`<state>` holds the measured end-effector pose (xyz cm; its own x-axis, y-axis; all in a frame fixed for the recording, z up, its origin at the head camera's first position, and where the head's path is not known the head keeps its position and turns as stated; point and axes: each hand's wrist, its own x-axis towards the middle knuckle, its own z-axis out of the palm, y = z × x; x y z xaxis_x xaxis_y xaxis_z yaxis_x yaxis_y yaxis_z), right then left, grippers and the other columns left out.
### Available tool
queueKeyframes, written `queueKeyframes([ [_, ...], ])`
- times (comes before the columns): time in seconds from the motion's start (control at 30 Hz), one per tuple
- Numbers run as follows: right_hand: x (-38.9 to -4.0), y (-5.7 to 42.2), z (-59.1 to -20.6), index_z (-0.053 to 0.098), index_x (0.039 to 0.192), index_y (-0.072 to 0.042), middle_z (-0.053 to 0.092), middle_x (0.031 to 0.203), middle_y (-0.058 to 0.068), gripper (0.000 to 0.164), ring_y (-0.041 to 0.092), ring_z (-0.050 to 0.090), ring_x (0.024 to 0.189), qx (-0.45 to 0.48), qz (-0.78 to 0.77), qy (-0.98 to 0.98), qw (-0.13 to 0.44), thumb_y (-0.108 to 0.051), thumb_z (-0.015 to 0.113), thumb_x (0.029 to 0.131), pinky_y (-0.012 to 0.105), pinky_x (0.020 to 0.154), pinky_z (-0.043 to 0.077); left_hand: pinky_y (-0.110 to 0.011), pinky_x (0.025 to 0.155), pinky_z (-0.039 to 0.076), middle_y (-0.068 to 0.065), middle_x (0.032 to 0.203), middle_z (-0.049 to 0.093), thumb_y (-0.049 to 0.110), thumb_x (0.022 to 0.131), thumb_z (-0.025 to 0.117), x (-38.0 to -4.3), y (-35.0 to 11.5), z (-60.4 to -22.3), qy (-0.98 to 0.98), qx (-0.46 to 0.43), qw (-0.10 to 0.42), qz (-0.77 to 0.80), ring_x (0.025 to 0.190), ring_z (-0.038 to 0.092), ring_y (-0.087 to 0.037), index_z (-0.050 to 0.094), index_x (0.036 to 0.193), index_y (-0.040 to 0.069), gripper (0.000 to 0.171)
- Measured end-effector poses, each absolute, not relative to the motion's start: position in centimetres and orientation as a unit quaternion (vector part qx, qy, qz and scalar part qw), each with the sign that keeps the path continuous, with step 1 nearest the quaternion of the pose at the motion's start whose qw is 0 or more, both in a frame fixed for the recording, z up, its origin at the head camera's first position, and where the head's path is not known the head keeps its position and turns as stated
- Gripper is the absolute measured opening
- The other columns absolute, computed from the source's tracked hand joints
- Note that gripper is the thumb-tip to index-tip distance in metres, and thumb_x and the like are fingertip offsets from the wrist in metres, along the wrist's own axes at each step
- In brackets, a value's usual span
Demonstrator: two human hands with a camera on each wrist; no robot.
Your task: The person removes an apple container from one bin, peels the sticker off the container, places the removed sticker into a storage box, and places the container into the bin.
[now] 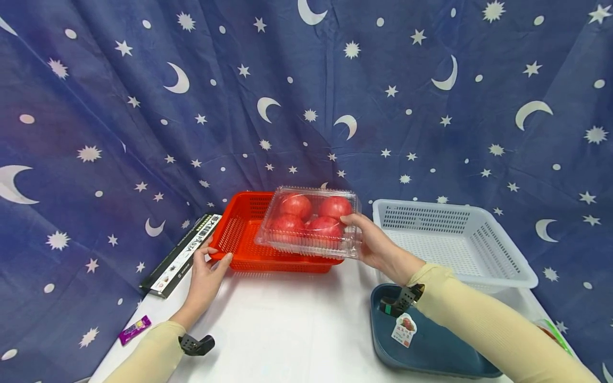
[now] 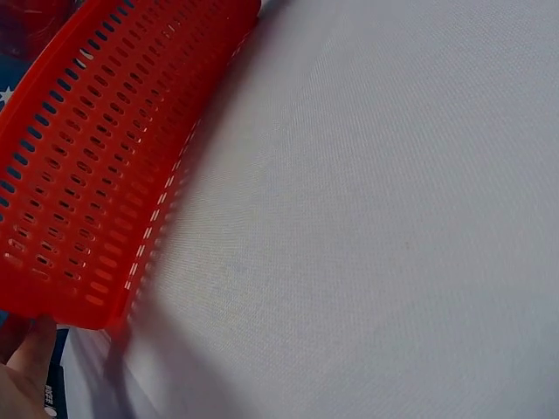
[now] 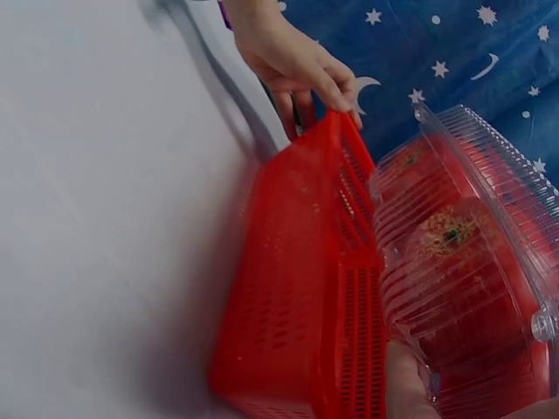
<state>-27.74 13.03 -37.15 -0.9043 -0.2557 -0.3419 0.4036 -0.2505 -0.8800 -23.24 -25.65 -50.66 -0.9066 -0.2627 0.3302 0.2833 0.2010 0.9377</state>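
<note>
At the front left corner of a red plastic basket (image 1: 239,234), my left hand (image 1: 206,274) pinches the rim between thumb and fingers. My right hand (image 1: 378,244) grips the right end of a clear plastic clamshell box (image 1: 311,247), its thumb on top. Several red apples (image 1: 325,229) show through the lid. The box is tilted over the basket's right half and hides part of it. In the right wrist view, the box (image 3: 472,262) is right beside the basket's perforated wall (image 3: 288,288); an apple's stem end shows through the plastic.
A white perforated basket (image 1: 426,239) stands at the back right. In front of it sits a dark blue bin (image 1: 431,340) with a sticker (image 1: 404,330). A black-and-white pasta box (image 1: 182,255) and a purple packet (image 1: 134,330) lie left. A starry curtain (image 1: 306,96) hangs behind.
</note>
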Motion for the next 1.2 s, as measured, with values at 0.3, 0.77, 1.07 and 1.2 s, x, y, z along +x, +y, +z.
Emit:
queueKeyframes([
  [0.3,-29.4,12.1,-36.9,0.027,0.153,-0.023,0.044,0.143,0.016,0.069,0.032,0.050,0.121,0.056,-0.782,0.585,0.208,-0.028,0.064,0.094,0.042,0.087,0.058,-0.015,0.097,0.046,-0.011,0.165,0.024,0.010,0.098,0.070,-23.3,-25.8,-50.8,-0.747,-0.013,0.210,-0.631,0.134,0.046,-0.045,0.036,0.122,-0.004,0.044],
  [0.77,-30.9,10.0,-37.2,0.035,0.151,-0.022,0.046,0.145,0.015,0.072,0.034,0.049,0.126,0.079,-0.772,0.599,0.200,-0.031,0.072,0.090,0.048,0.098,0.054,-0.014,0.093,0.047,-0.013,0.166,0.023,0.008,0.097,0.071,-23.3,-26.0,-50.8,-0.756,-0.028,0.224,-0.614,0.129,0.050,-0.050,0.037,0.120,-0.006,0.043],
  [1.07,-31.8,8.6,-37.8,0.037,0.150,-0.023,0.046,0.144,0.015,0.074,0.036,0.050,0.126,0.082,-0.770,0.597,0.207,-0.031,0.075,0.087,0.048,0.098,0.053,-0.014,0.093,0.048,-0.013,0.165,0.025,0.010,0.098,0.071,-23.3,-26.0,-50.6,-0.759,-0.024,0.223,-0.611,0.129,0.050,-0.050,0.038,0.119,-0.004,0.042],
  [1.2,-32.3,8.0,-38.4,0.041,0.147,-0.022,0.051,0.139,0.014,0.070,0.034,0.055,0.120,0.086,-0.767,0.603,0.202,-0.031,0.075,0.087,0.044,0.093,0.057,-0.014,0.094,0.047,-0.013,0.165,0.026,0.009,0.098,0.071,-23.4,-26.0,-50.7,-0.761,-0.022,0.222,-0.610,0.128,0.050,-0.050,0.037,0.119,-0.005,0.043],
])
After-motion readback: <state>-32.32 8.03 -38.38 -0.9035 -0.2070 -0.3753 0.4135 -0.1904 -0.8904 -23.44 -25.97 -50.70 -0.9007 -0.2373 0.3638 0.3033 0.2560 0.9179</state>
